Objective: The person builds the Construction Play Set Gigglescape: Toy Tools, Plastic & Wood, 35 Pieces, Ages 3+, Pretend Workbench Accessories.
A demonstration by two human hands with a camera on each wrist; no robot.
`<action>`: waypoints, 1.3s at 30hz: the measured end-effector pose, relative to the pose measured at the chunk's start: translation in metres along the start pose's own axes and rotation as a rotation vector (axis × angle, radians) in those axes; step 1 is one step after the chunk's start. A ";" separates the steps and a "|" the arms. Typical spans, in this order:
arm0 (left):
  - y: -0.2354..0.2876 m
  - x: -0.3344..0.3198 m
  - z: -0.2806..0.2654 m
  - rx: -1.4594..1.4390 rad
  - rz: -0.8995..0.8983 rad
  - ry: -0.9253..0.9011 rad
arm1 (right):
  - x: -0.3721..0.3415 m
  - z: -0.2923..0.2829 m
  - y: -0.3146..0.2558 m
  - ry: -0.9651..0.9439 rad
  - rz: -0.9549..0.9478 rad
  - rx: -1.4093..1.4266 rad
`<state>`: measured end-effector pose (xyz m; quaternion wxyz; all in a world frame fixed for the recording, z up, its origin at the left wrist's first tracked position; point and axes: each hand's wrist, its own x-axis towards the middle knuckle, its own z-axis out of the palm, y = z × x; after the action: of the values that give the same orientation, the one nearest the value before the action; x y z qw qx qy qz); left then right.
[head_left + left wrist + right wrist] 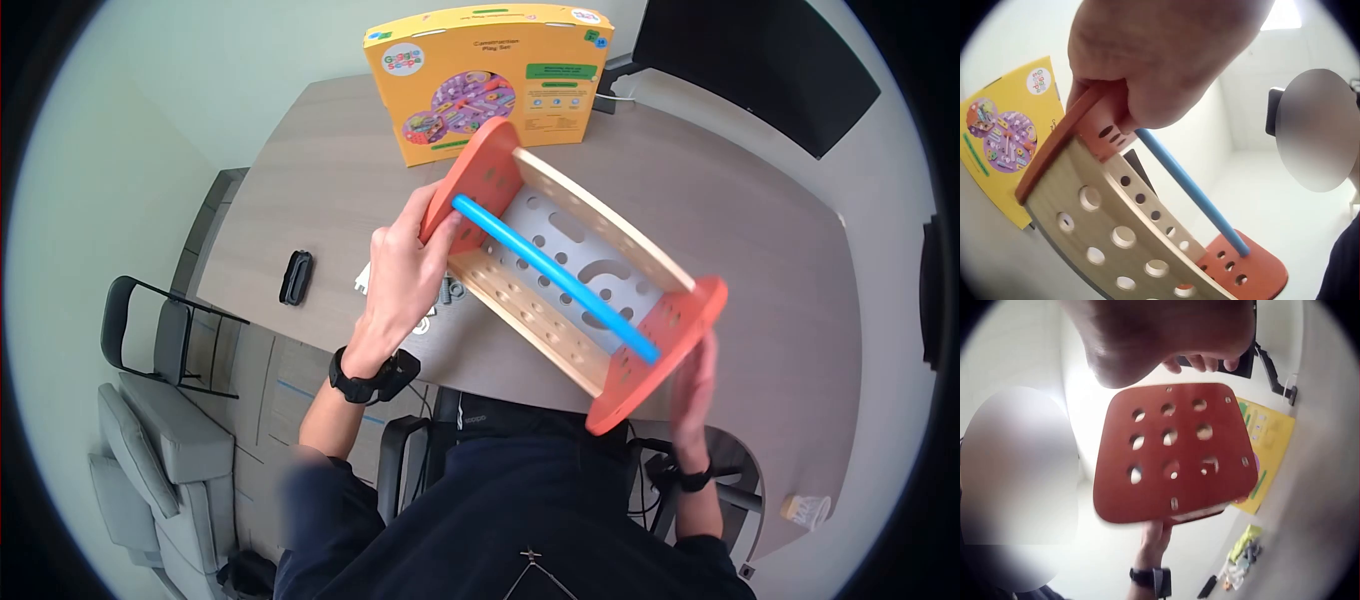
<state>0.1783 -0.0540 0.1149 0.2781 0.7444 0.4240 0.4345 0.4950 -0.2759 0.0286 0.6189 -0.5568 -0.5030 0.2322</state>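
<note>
A toy toolbox point(668, 345) is held tilted above the table, its open top facing up toward the head camera. It has orange-red end panels, pale wooden sides point(605, 222) with round holes, a light grey perforated base and a blue rod point(555, 275) as its handle. My left hand point(405, 260) grips the upper-left end panel point(1060, 150), thumb on the inner face near the rod. At the opposite end, my right hand point(695, 390) is blurred beside the outer face of the other end panel point(1175, 453), its fingers point(1196, 362) extended.
A yellow play-set box point(410, 110) stands at the back of the table point(760, 240), with a black monitor point(755, 70) to its right. Small loose toy pieces point(452, 290) lie beneath the toolbox's left side. A black case point(296, 278) lies at the left, and a clear cup point(806, 510) at the lower right.
</note>
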 end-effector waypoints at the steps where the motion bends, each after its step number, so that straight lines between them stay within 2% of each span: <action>1: 0.000 -0.004 0.003 -0.008 -0.062 -0.005 | -0.020 0.000 0.018 -0.023 0.049 0.043; 4: 0.006 -0.021 0.009 0.022 -0.210 -0.190 | -0.062 -0.013 0.077 -0.111 0.232 0.228; 6: 0.008 -0.039 0.015 0.059 -0.215 -0.263 | -0.064 -0.019 0.085 -0.144 0.274 0.314; 10: 0.005 -0.064 0.022 -0.022 -0.296 -0.359 | -0.028 0.002 0.049 -0.166 0.261 0.491; 13: 0.011 -0.072 0.027 -0.018 -0.359 -0.375 | -0.018 -0.002 0.050 -0.159 0.428 0.716; 14: 0.006 -0.077 0.031 0.007 -0.292 -0.358 | -0.018 -0.002 0.055 -0.150 0.445 0.695; 15: 0.011 -0.079 0.030 0.069 -0.353 -0.394 | -0.021 -0.002 0.060 -0.141 0.463 0.675; 17: 0.002 -0.085 0.035 0.078 -0.311 -0.404 | -0.021 -0.003 0.068 -0.127 0.486 0.640; 20: 0.005 -0.089 0.034 0.039 -0.392 -0.458 | -0.018 -0.009 0.075 -0.128 0.495 0.607; 23: -0.002 -0.093 0.030 -0.027 -0.349 -0.479 | -0.012 -0.016 0.078 -0.122 0.516 0.594; 24: -0.001 -0.090 0.023 -0.090 -0.476 -0.543 | -0.010 -0.018 0.075 -0.098 0.549 0.584; 25: -0.012 -0.091 0.019 -0.078 -0.368 -0.473 | -0.008 -0.019 0.072 -0.073 0.579 0.574; 27: -0.043 -0.095 0.010 -0.050 -0.151 -0.335 | -0.003 -0.015 0.054 0.041 0.335 0.243; 30: -0.056 -0.086 -0.020 0.201 -0.272 -0.291 | 0.003 -0.004 0.016 0.212 -0.038 -0.252; 31: -0.067 -0.087 -0.026 0.268 -0.248 -0.294 | 0.003 -0.002 0.009 0.266 -0.165 -0.418; 33: -0.089 -0.094 -0.032 0.402 -0.200 -0.299 | -0.014 -0.005 0.000 0.120 -0.333 -0.373; 34: -0.097 -0.096 -0.031 0.419 -0.236 -0.305 | -0.020 -0.006 -0.006 0.047 -0.415 -0.349; 36: -0.109 -0.100 -0.029 0.475 -0.201 -0.318 | -0.013 0.024 -0.033 -0.277 -0.379 -0.292; 38: -0.120 -0.105 -0.025 0.525 -0.157 -0.314 | -0.003 0.070 -0.057 -0.605 -0.225 -0.373; 39: -0.125 -0.107 -0.024 0.547 -0.130 -0.303 | -0.003 0.090 -0.057 -0.720 -0.212 -0.416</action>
<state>0.0806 -0.0858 -0.0157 0.1547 0.8191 0.5256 0.1699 0.3987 -0.2531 0.0685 0.2989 -0.4983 -0.7774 0.2407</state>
